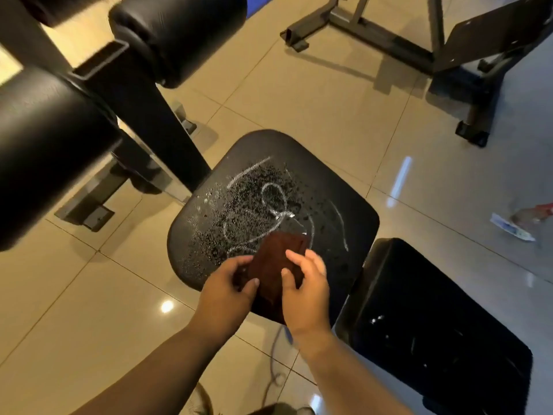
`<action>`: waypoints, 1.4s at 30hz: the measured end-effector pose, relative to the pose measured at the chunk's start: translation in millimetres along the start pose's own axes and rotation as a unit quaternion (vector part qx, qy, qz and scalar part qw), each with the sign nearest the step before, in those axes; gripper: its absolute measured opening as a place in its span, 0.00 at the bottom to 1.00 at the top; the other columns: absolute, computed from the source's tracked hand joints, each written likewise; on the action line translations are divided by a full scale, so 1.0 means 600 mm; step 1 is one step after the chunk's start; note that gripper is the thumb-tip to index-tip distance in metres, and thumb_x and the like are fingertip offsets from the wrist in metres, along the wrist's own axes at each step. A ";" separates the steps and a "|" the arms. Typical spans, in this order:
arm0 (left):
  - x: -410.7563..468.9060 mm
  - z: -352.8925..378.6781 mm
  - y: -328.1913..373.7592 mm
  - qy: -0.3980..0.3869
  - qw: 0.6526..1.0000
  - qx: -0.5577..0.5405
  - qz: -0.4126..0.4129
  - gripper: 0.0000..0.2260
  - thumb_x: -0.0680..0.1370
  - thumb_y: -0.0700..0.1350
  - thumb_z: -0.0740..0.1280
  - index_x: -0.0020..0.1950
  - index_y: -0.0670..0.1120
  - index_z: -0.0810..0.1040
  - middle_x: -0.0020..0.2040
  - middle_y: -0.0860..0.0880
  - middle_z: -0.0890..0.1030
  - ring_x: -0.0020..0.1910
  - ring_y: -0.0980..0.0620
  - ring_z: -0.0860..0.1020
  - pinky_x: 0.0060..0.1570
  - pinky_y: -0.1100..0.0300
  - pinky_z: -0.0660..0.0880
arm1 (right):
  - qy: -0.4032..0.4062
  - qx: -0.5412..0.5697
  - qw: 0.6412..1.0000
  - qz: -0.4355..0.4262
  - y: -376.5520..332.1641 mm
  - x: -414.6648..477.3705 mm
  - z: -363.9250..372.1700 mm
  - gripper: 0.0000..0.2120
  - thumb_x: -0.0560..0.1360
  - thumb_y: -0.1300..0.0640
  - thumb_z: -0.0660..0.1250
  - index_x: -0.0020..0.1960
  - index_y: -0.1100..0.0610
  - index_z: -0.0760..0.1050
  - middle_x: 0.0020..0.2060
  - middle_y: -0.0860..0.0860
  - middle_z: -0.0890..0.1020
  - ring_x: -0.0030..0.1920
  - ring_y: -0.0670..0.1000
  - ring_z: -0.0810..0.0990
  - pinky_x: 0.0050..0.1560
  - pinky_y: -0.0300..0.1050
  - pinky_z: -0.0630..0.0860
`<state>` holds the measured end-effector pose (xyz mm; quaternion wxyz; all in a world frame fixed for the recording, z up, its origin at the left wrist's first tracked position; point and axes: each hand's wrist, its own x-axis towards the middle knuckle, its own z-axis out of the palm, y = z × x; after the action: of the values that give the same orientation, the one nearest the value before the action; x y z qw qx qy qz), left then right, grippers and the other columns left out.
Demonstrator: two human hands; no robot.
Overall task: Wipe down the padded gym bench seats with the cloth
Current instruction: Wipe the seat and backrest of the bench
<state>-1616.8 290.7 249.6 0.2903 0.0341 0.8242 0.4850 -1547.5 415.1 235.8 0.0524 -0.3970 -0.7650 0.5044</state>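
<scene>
Both left hand point(227, 284) and right hand point(306, 295) grip the cloth point(273, 259) over the wet seat point(332, 184), leg rollers point(51, 142) beyond

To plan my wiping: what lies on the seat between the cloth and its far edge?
Head view: white streaks and droplets cover the seat beyond the cloth.

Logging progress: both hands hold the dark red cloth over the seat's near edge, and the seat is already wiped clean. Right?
No. The head view shows the seat not yet wiped: droplets and white streaks cover it. The rest holds: left hand and right hand both hold the dark red cloth over its near edge.
</scene>
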 end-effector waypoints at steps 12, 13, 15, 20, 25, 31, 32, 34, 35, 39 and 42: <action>0.076 -0.050 -0.155 0.121 0.966 0.176 0.148 0.14 0.75 0.34 0.65 0.59 0.42 0.81 0.53 0.47 0.80 0.53 0.52 0.74 0.55 0.67 0.65 | 0.003 -0.295 0.955 0.030 0.050 0.058 0.168 0.39 0.81 0.35 0.44 0.81 0.55 0.32 0.79 0.55 0.31 0.79 0.54 0.30 0.79 0.53 0.35; 0.087 -0.054 -0.159 0.124 0.960 0.188 0.165 0.13 0.75 0.36 0.64 0.58 0.42 0.81 0.53 0.46 0.80 0.53 0.49 0.75 0.55 0.64 0.66 | 0.018 -0.310 0.951 0.007 0.050 0.057 0.183 0.37 0.81 0.36 0.40 0.81 0.55 0.33 0.80 0.55 0.34 0.80 0.54 0.32 0.80 0.54 0.37; 0.108 -0.056 -0.162 0.125 0.955 0.202 0.178 0.13 0.76 0.39 0.61 0.58 0.43 0.80 0.53 0.46 0.79 0.53 0.47 0.75 0.55 0.61 0.66 | 0.028 -0.333 0.939 -0.080 0.059 0.037 0.200 0.34 0.82 0.41 0.40 0.82 0.56 0.40 0.82 0.55 0.41 0.81 0.54 0.38 0.80 0.54 0.42; 0.142 -0.040 -0.157 0.173 0.934 0.232 0.209 0.12 0.79 0.42 0.61 0.58 0.41 0.79 0.53 0.43 0.77 0.50 0.44 0.73 0.51 0.57 0.65 | -0.027 -0.397 0.902 -0.166 0.131 0.009 0.142 0.28 0.84 0.50 0.49 0.81 0.60 0.56 0.82 0.57 0.49 0.82 0.55 0.45 0.80 0.58 0.54; 0.148 -0.022 -0.169 0.204 0.902 0.301 0.232 0.17 0.76 0.45 0.59 0.59 0.39 0.79 0.53 0.39 0.77 0.48 0.41 0.71 0.47 0.49 0.66 | 0.090 -0.346 0.934 -0.029 0.092 0.094 0.151 0.33 0.81 0.43 0.36 0.82 0.57 0.38 0.80 0.52 0.35 0.80 0.52 0.34 0.81 0.56 0.43; 0.149 -0.020 -0.181 0.188 0.887 0.357 0.226 0.22 0.72 0.45 0.59 0.62 0.38 0.79 0.55 0.37 0.77 0.49 0.36 0.74 0.49 0.45 0.67 | 0.003 -0.421 0.876 -0.236 0.105 0.054 0.168 0.29 0.84 0.47 0.46 0.83 0.56 0.49 0.82 0.55 0.48 0.82 0.54 0.46 0.81 0.53 0.47; 0.149 -0.020 -0.181 0.189 0.884 0.363 0.226 0.22 0.72 0.45 0.59 0.62 0.38 0.79 0.55 0.37 0.77 0.50 0.35 0.74 0.50 0.45 0.66 | -0.019 -0.412 0.875 -0.254 0.125 0.046 0.143 0.29 0.85 0.47 0.46 0.82 0.57 0.51 0.82 0.55 0.49 0.82 0.54 0.47 0.80 0.52 0.48; 0.148 -0.016 -0.183 0.193 0.879 0.372 0.230 0.22 0.71 0.45 0.60 0.61 0.37 0.79 0.55 0.36 0.77 0.50 0.35 0.74 0.50 0.45 0.66 | -0.026 -0.398 0.881 -0.256 0.158 0.047 0.094 0.28 0.85 0.48 0.46 0.82 0.58 0.51 0.82 0.53 0.50 0.82 0.52 0.46 0.79 0.53 0.48; 0.149 -0.014 -0.184 0.194 0.877 0.374 0.230 0.22 0.71 0.45 0.60 0.61 0.37 0.79 0.55 0.36 0.77 0.49 0.35 0.74 0.50 0.45 0.66 | -0.005 -0.400 0.886 -0.235 0.166 0.057 0.080 0.29 0.85 0.47 0.45 0.82 0.58 0.50 0.82 0.53 0.49 0.82 0.52 0.45 0.79 0.53 0.47; 0.152 -0.014 -0.185 0.192 0.872 0.379 0.242 0.22 0.71 0.45 0.60 0.60 0.38 0.80 0.55 0.37 0.77 0.49 0.35 0.75 0.49 0.44 0.66 | 0.080 -0.393 0.907 -0.129 0.134 0.094 0.120 0.30 0.84 0.46 0.40 0.82 0.58 0.46 0.82 0.53 0.44 0.81 0.52 0.40 0.78 0.53 0.43; 0.149 -0.015 -0.182 0.200 0.871 0.374 0.248 0.23 0.71 0.47 0.60 0.61 0.39 0.80 0.55 0.37 0.77 0.50 0.35 0.73 0.50 0.45 0.66 | 0.042 -0.417 0.883 -0.208 0.136 0.070 0.129 0.29 0.85 0.47 0.41 0.81 0.59 0.55 0.81 0.55 0.55 0.81 0.55 0.53 0.76 0.53 0.52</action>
<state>-1670.9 256.2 123.4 -0.0448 0.2461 0.9488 0.1930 -1567.9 400.7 118.1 0.0183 -0.2345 -0.9669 0.0986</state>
